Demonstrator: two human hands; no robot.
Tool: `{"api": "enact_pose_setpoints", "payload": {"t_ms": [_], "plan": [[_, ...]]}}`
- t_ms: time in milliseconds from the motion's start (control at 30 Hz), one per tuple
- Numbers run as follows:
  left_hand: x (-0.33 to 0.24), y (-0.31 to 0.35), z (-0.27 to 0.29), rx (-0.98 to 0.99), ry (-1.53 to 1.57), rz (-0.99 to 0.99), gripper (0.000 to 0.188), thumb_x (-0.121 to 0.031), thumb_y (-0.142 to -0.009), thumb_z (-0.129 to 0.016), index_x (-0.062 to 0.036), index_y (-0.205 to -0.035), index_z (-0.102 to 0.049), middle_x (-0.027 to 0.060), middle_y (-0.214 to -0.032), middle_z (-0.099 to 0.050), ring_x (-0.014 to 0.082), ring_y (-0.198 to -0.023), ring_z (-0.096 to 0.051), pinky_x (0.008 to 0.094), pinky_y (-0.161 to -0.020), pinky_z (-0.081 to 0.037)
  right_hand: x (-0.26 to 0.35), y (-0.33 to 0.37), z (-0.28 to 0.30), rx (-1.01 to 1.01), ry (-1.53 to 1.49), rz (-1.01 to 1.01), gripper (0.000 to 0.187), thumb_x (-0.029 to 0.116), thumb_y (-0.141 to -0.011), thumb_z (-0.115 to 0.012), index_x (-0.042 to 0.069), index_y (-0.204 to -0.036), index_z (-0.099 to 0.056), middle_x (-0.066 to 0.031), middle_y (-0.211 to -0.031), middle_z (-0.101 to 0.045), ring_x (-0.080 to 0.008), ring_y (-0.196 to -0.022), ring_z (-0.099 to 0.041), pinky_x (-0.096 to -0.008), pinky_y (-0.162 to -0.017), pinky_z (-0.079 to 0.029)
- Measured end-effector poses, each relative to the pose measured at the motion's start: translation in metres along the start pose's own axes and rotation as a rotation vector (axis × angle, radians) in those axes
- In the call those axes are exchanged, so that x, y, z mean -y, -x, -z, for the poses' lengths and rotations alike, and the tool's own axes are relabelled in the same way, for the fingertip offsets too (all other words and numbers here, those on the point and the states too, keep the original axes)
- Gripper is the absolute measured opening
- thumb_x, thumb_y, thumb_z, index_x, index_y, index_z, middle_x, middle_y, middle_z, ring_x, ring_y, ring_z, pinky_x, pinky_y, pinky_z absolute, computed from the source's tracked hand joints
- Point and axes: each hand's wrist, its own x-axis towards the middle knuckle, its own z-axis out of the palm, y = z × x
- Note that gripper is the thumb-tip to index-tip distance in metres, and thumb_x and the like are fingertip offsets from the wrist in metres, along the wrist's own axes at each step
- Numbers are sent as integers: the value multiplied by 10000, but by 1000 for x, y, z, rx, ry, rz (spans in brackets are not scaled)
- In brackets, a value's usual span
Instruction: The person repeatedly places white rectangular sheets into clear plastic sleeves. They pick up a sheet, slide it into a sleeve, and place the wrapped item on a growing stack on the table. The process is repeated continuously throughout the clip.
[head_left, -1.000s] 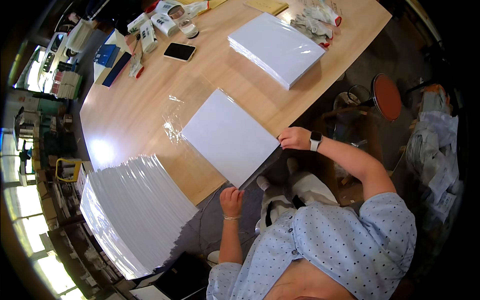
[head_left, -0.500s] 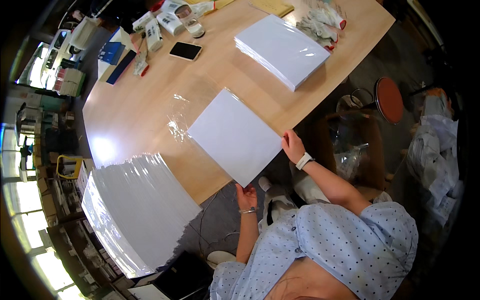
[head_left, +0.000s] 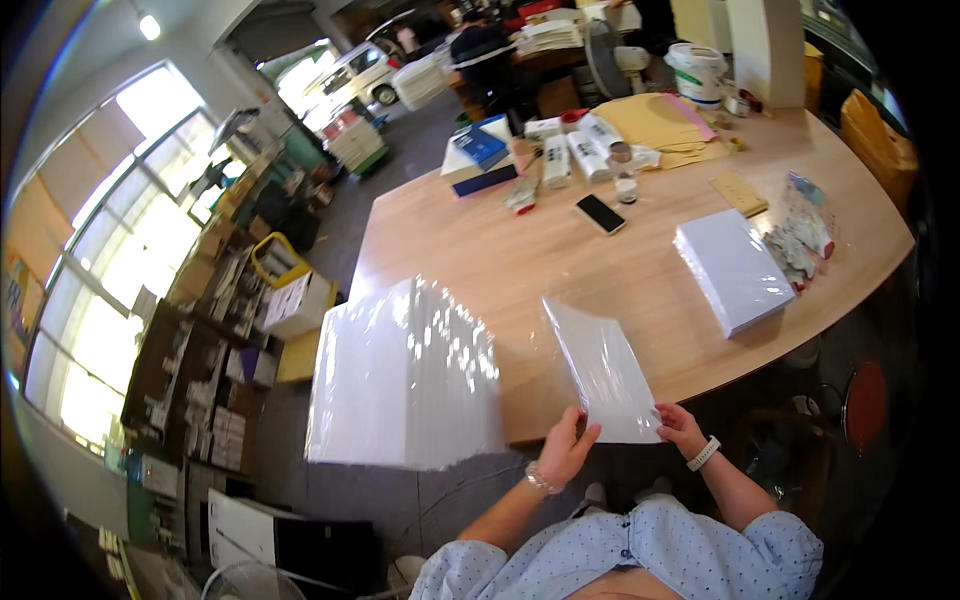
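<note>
In front of me a white paper packet with glossy clear film over it is tilted at the table's near edge. My left hand is closed at its near left corner, thumb toward the top face. My right hand pinches the near right corner. To the left stands a big pile of film-wrapped white packets, its many edges shining. A smaller stack of white paper lies on the table to the right.
Wooden table carries a phone, a glass, white rolls, a blue box and gloves. A red stool stands at right. Crowded shelves line the left, and a person is at the back.
My view has lifted and swung left. The packet has turned and now shows shiny film on its face. My left hand has shifted from beneath the near corner to the near left corner.
</note>
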Motion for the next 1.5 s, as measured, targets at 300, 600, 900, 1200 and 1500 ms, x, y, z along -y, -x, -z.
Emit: {"api": "enact_pose_setpoints", "payload": {"t_ms": [300, 600, 900, 1200, 1500], "plan": [[-77, 102, 247, -740, -72, -183, 160, -75, -796, -537, 9, -932, -542, -2, -789, -536, 66, -695, -471, 194, -616, -388, 107, -83, -263, 470, 11, 383, 432, 66, -767, -613, 26, -1176, -478, 2, -823, -430, -55, -660, -423, -205, -571, -431], [47, 121, 333, -818, -1, -115, 422, -168, -802, -435, 26, -1178, -432, 112, -1288, -344, 227, -1134, -377, 331, -952, -290, 104, -106, -343, 518, 593, 874, 375, 349, -831, -495, 67, -1065, -576, -105, -785, -559, -182, -584, -539, -284, -576, -450], [18, 99, 178, -1302, -472, -785, 239, -99, -823, -479, 30, -1020, -443, 130, -913, -486, 198, -747, -493, 306, -658, -445, 88, -125, 2, 14, 765, 384, 174, 155, -789, -554, 41, -900, -624, -101, -837, -633, -157, -768, -591, -281, -685, -464], [8, -117, -117, -115, 204, -405, 68, 14, -803, -509, 17, -864, -539, 109, -692, -587, 150, -637, -580, 264, -611, -476, 156, -107, 278, -167, 1536, 99, 114, 196, -692, -603, 121, -776, -610, -41, -856, -562, -222, -870, -516, -360, -741, -436], [25, -318, -325, 359, -127, -489, 270, -52, -774, -507, -53, -1039, -559, 91, -1160, -517, 249, -1053, -447, 350, -917, -343, 137, -118, 282, -153, 1869, 277, 118, 189, -751, -487, 100, -771, -561, -31, -822, -532, -189, -868, -487, -360, -614, -437]]}}
